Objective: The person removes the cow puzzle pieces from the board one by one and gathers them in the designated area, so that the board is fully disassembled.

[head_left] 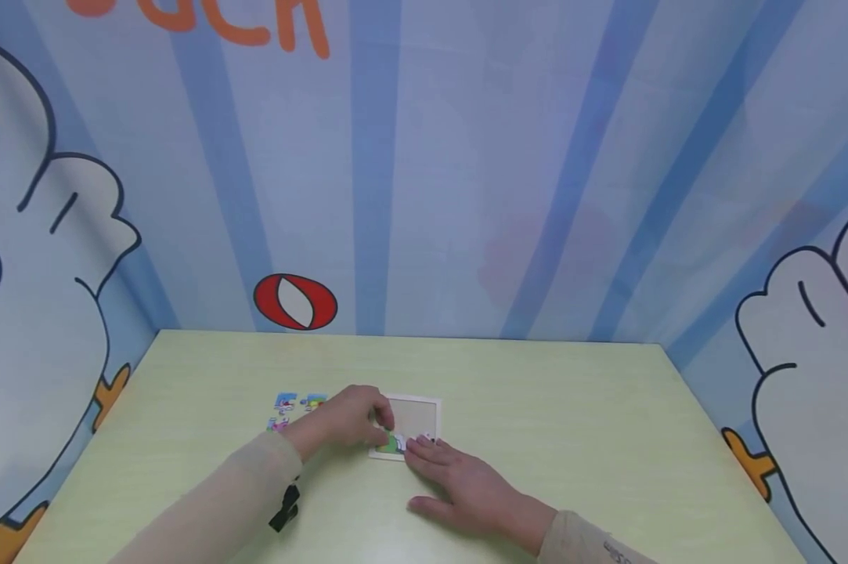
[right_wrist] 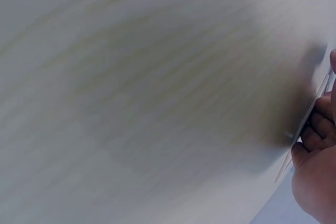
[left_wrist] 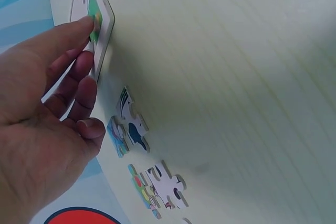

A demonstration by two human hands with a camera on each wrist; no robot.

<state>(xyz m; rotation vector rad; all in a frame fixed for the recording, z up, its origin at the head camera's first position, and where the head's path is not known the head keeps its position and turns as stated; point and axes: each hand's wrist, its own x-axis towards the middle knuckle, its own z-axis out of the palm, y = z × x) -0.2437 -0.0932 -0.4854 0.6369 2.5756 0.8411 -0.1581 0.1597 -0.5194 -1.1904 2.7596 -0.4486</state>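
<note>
A white-rimmed jigsaw tray (head_left: 438, 411) lies on the table, with green and white puzzle pieces along its near side. My left hand (head_left: 349, 415) reaches over the tray's left edge, its thumb and fingers bent about a green puzzle piece (head_left: 390, 445) near the lower left corner. From the left wrist view, the thumb touches the green piece (left_wrist: 95, 14) inside the rim; the fingertips' contact is partly hidden. Across the lower right corner, my right hand (head_left: 466, 486) rests with fingers extended, covering the pieces there. The right wrist view shows its fingers (right_wrist: 320, 124) against the tray's edge.
Loose puzzle pieces (head_left: 286, 402) lie left of the tray, partly behind the left forearm. The left wrist view shows several, including a white puzzle piece (left_wrist: 167, 184). A black strap (head_left: 286, 507) hangs by the left sleeve. A printed curtain (head_left: 452, 172) stands behind the pale table (head_left: 571, 407).
</note>
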